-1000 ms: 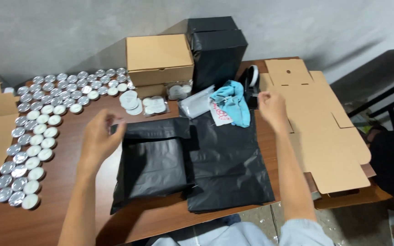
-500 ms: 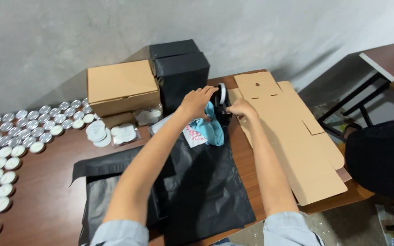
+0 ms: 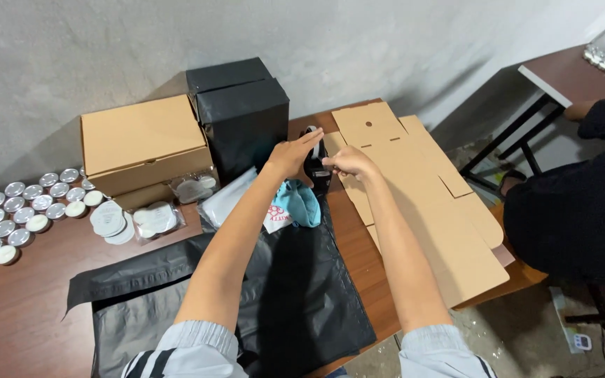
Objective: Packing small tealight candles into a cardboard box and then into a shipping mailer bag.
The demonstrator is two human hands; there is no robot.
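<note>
Hands: left hand point(image 3: 290, 155) and right hand point(image 3: 348, 162), a second ago over black bags point(image 3: 295, 294), now both closed on black tape dispenser point(image 3: 316, 168) beside flat cardboard point(image 3: 421, 203).

You're in a small packing workshop: flat cardboard box blanks point(image 3: 421, 189) beside you, a made-up kraft box point(image 3: 141, 143), black mailer bags point(image 3: 295, 294), rows of little tins point(image 3: 15, 210), bare concrete wall point(image 3: 106, 42).

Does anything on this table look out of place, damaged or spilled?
Nothing looks spilled or damaged. The flat cardboard sheets hang over the table's right edge, and the black plastic bags lie crumpled. Both hands, left and right, are at a black tape dispenser.
</note>
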